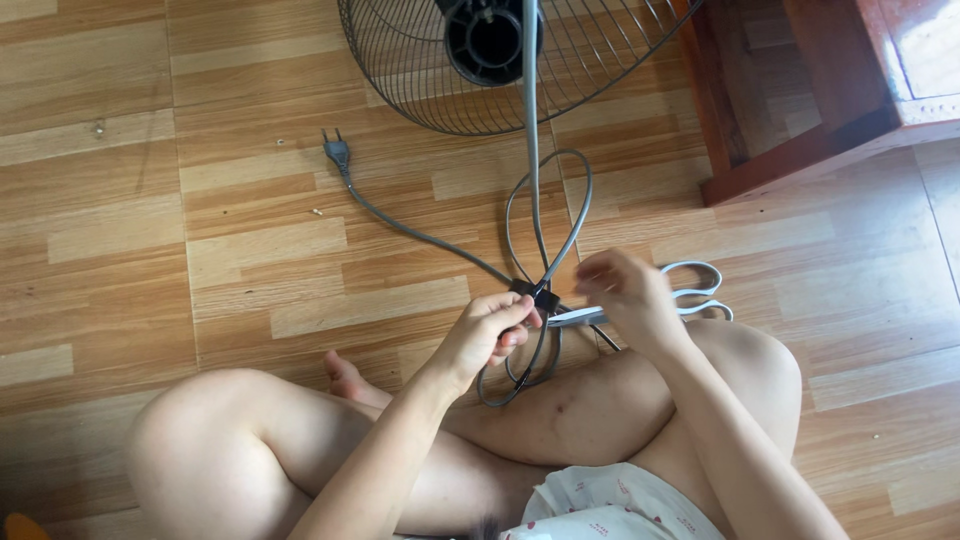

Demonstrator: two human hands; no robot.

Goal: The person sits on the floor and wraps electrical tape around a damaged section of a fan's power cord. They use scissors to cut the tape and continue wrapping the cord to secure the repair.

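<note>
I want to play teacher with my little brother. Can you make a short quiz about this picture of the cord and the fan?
1. True or false: the plug lies loose on the wooden floor.
2. Which hand pinches the black strap around the bundled grey cord? A) left hand B) right hand C) neither
3. What lies on the floor just behind the right hand?

Key
1. True: it lies unplugged, left of the fan's wire grille.
2. A: the left fingers grip the cord at the strap.
3. Scissors with pale grey handles.
</note>
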